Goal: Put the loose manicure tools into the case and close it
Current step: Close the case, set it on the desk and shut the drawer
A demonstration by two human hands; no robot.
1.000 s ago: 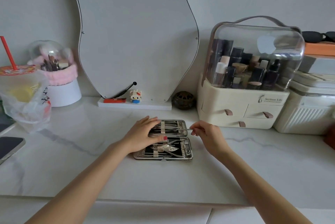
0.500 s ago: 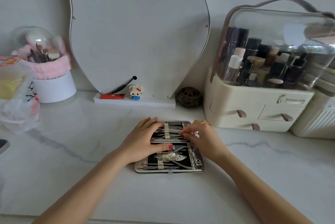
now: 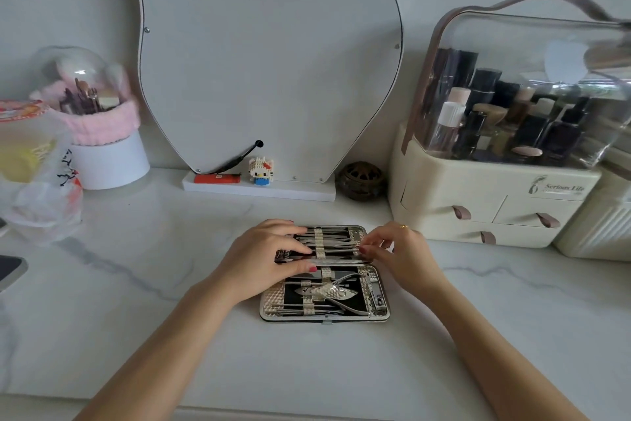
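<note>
Right hand [image 3: 404,255]: fingers [image 3: 370,247] pinched on a thin manicure tool [image 3: 336,251] lying in the far half of the case.
Left hand [image 3: 263,258]: spread flat, pressing that half's left side.
Case [image 3: 382,294]: open, mid-worktop [image 3: 136,318], near the front edge.

Both bare forearms are reaching forward and angling inward toward each other. The left hand [image 3: 264,262] is lying palm down, fingers spread flat and pointing right, thumb stretched out along its near side. The right hand [image 3: 401,255] is arching at the wrist, fingertips [image 3: 364,249] pinching together.
</note>
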